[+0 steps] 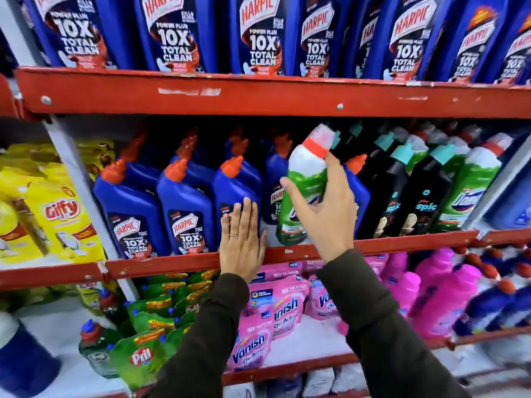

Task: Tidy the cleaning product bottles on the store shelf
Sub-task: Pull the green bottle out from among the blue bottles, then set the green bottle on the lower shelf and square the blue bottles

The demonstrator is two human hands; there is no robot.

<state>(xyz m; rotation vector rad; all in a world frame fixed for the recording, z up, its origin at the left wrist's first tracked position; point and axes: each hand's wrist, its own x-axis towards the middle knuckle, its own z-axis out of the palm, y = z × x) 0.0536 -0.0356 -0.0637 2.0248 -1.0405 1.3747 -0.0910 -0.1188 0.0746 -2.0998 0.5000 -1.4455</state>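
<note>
My right hand [327,214] grips a green and white bottle with a red collar [304,182], held tilted at the front of the middle shelf [402,242]. My left hand [241,239] lies flat, fingers together, against the front of a blue Harpic bottle [232,188]. Two more blue Harpic bottles [132,205] stand to its left in a row. Black Spic bottles [425,196] and a green and white Domex bottle [471,191] stand to the right. Another blue bottle is partly hidden behind my right hand.
Large blue Harpic bottles [258,35] fill the red top shelf [258,96]. Yellow Giffy pouches [57,214] sit at the left. Below are green Pril pouches [143,354], pink Vanish pouches [267,320] and pink bottles [448,294].
</note>
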